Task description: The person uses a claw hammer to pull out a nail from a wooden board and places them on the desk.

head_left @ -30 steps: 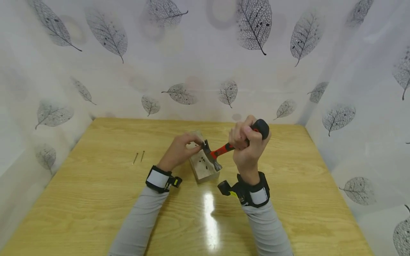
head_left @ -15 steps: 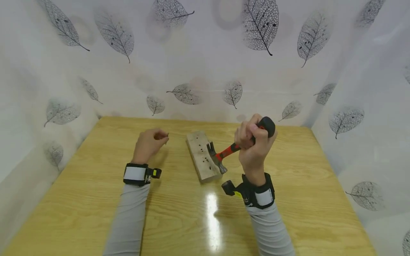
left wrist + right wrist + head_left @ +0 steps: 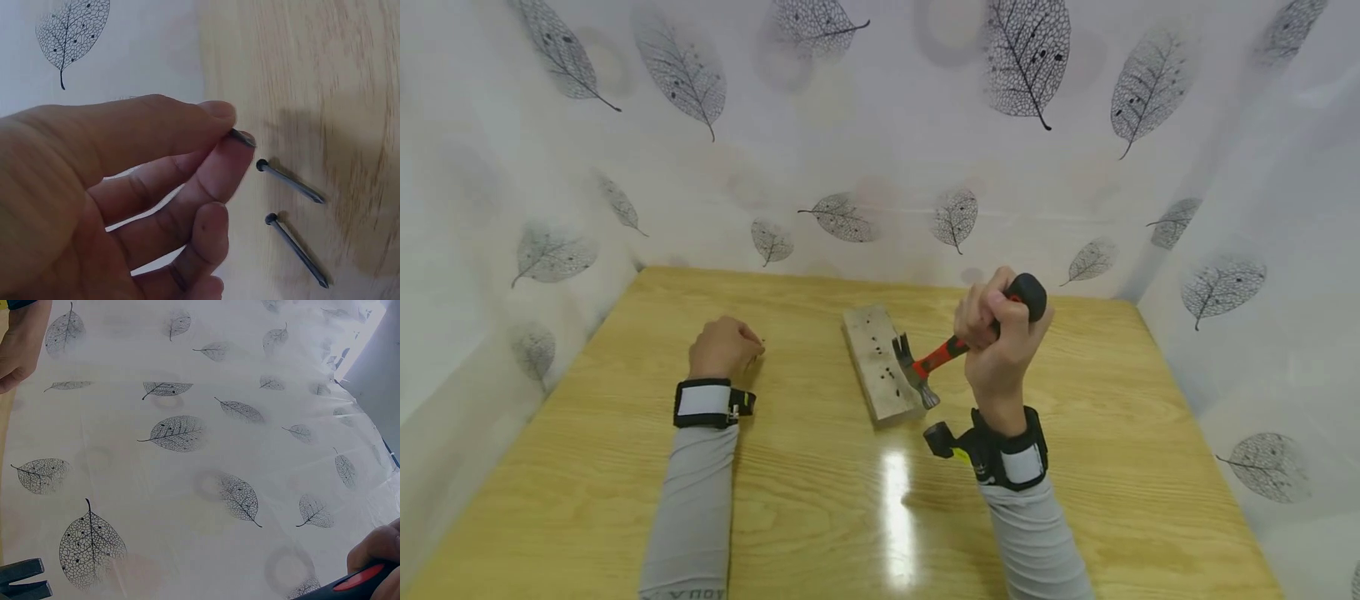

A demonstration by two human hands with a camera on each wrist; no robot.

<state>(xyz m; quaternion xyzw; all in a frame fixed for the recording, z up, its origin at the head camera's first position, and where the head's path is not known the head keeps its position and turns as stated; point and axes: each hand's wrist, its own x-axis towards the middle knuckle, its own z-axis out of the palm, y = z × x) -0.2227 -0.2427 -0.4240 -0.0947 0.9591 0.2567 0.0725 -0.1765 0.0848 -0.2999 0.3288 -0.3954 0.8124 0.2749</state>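
My left hand (image 3: 722, 350) is low over the left side of the table, pinching a nail (image 3: 244, 138) between thumb and index finger. Most of that nail is hidden by the fingertips. Just beyond those fingers in the left wrist view, two more nails (image 3: 291, 181) lie on the wood. My right hand (image 3: 1003, 342) grips a claw hammer (image 3: 936, 358) by its black and red handle, with the head hanging lower left of the fist. The hammer's head is over the right edge of a wooden block (image 3: 874, 354), whose top has several dark holes; contact is unclear.
The wooden table (image 3: 820, 500) carries the block near its middle. Behind it and along the sides hangs a pale curtain (image 3: 895, 150) printed with dark leaves. A camera strap (image 3: 1011, 450) is around each wrist.
My left hand has left the block and travelled left with the nail, coming down near the two loose nails. The right hand keeps its grip on the hammer, with little movement.
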